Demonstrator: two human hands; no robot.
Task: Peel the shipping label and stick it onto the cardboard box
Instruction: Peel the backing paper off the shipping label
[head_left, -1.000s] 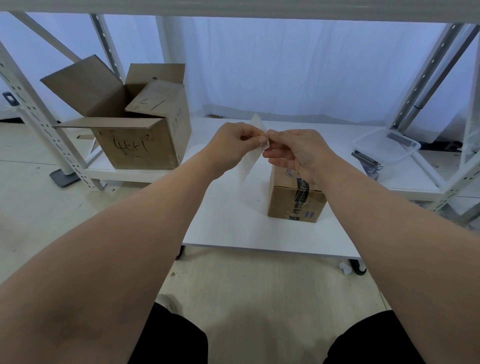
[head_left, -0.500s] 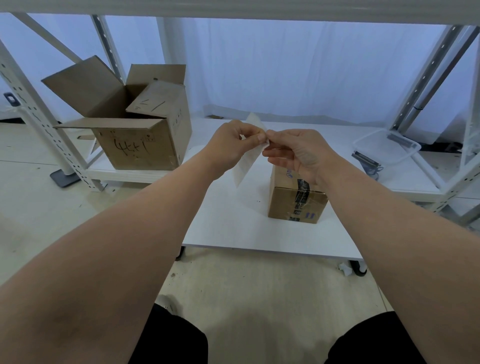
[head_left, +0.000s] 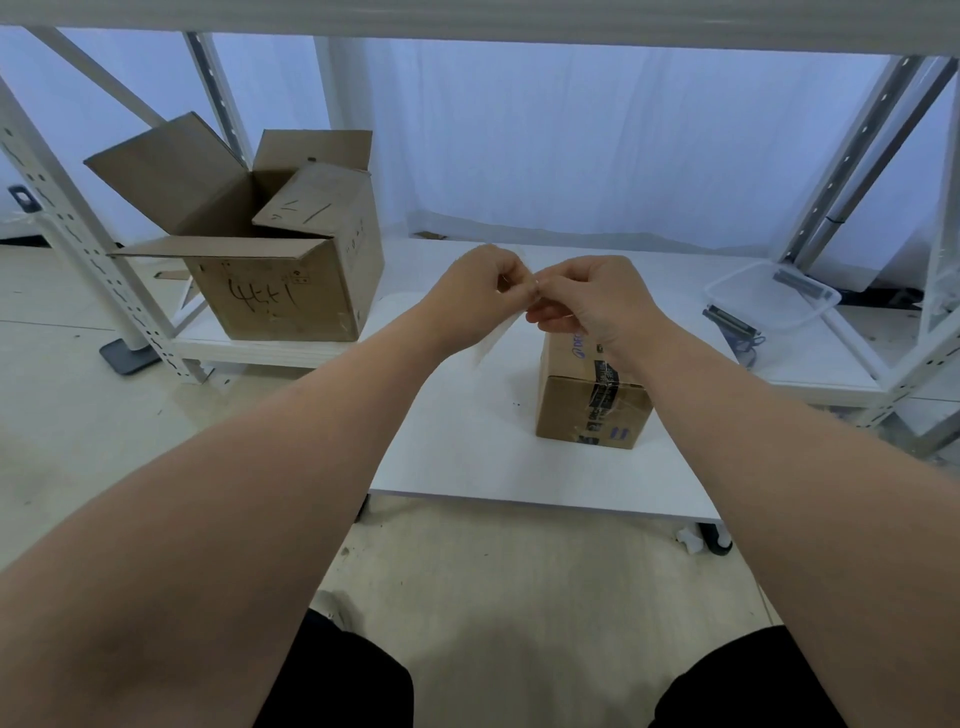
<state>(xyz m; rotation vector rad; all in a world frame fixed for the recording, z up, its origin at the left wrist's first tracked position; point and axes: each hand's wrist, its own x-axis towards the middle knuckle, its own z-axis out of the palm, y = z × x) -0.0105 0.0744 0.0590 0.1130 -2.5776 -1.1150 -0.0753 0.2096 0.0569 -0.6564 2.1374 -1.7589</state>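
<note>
Hands: left hand and right hand are raised together above the bench, fingertips meeting at one spot, both pinched on the shipping label.
Bench: white bench, its near edge facing the person, carrying the small box.
Shelf rack: white metal shelf rack with slotted uprights, standing behind and to both sides of the bench.
Open carton: large open carton on the low shelf at left, flaps up, dark handwriting on its front.
Cardboard box: small sealed cardboard box on the bench, under the right wrist, with dark printed tape across its top and front.
Plastic tub: clear plastic tub on the shelf at right, well apart from the box.
Shipping label: pale shipping label, hanging slantwise below the left hand, held in the air just left of the cardboard box.
</note>
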